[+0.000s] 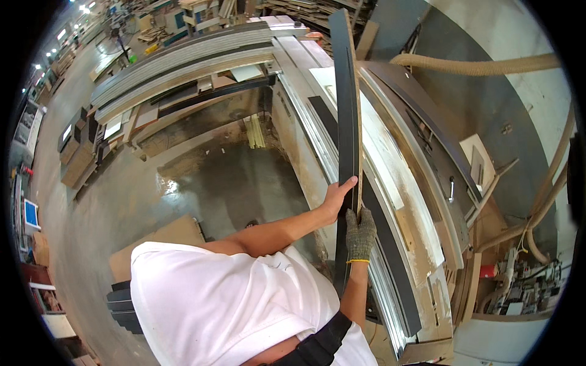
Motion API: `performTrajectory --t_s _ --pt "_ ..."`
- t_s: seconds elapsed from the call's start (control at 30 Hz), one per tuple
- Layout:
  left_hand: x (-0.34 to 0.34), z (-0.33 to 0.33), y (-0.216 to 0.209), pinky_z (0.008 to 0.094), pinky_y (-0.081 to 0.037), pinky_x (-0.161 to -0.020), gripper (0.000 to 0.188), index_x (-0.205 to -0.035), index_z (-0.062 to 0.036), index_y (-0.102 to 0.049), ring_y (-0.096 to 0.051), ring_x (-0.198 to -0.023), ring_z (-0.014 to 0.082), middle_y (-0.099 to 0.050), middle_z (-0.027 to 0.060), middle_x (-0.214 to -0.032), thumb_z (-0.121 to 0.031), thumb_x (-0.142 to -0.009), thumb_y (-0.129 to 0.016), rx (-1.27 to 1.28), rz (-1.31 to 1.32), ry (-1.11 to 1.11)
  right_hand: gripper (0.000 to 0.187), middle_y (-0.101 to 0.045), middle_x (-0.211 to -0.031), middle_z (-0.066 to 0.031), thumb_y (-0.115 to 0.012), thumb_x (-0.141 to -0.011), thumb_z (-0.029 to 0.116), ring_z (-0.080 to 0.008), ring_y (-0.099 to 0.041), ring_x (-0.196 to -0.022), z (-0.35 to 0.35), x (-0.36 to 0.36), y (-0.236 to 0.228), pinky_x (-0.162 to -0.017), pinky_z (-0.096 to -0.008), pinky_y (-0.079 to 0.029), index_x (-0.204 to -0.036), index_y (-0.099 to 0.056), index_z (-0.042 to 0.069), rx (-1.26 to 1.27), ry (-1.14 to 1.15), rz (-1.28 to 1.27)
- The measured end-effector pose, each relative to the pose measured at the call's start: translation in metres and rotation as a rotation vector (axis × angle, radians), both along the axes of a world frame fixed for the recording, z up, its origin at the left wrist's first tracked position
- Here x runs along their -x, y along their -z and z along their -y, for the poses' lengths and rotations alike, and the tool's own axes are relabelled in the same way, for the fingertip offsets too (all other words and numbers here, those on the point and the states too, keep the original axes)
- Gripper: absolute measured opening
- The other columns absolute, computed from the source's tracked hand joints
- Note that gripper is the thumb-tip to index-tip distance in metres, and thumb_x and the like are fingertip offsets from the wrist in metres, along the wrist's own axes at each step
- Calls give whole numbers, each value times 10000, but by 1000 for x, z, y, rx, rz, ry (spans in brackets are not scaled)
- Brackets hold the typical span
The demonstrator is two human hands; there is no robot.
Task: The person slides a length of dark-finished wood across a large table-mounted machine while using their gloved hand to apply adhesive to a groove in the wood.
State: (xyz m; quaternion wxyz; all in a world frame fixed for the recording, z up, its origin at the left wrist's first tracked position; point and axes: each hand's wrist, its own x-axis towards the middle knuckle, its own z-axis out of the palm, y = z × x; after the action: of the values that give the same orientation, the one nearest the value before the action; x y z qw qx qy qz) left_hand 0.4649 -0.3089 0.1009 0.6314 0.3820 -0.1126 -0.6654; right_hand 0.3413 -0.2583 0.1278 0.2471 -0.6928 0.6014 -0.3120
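You're holding a long dark board (348,104) over the counter (417,201) w/ both hands, so balance is prob. the main thing: your grips are sitting close together, leaving lots of length reaching past them toward 12 o'clock. If it's feeling tip-heavy, spreading your hands should help. Your L hand (336,198) is working bare, so rough edges may be a risk; your R hand (360,235) is wearing a knit glove. Watch the rail (386,302) at 5 o'clock: fingers could be getting pinched there if the board's coming down flat.

Position: the board's running from 12 to approx 6 o'clock, near end passing close by your waist, thin tan edge facing 3. L hand's closing on it from 9, thumb over it, other fingers mostly hidden. R hand's gripping just nearer you, at 5, fingers wrapping the edge. Dark strip (394,280) is lying on the counter at 4-5 o'clock.
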Motion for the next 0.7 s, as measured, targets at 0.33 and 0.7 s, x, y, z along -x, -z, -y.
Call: performTrajectory --t_s 0.33,0.7 --pt "-75 23 -21 322 -481 -653 443 -893 -29 -680 -585 -726 101 -662 14 -841 -464 -897 -767 44 205 -246 333 -653 -856 -217 -701 -918 309 -390 -638 -782 19 -82 10 -727 -461 -501 -979 -647 -14 1 -2 12" --pt "-125 63 -18 362 -392 -533 644 -636 -21 -592 -462 -532 136 -542 13 -579 -590 -924 -677 -27 559 -369 321 -644 -782 -214 -730 -877 323 -423 -632 -733 42 -136 9 -672 -485 -485 -829 -647 17 139 84 -111"
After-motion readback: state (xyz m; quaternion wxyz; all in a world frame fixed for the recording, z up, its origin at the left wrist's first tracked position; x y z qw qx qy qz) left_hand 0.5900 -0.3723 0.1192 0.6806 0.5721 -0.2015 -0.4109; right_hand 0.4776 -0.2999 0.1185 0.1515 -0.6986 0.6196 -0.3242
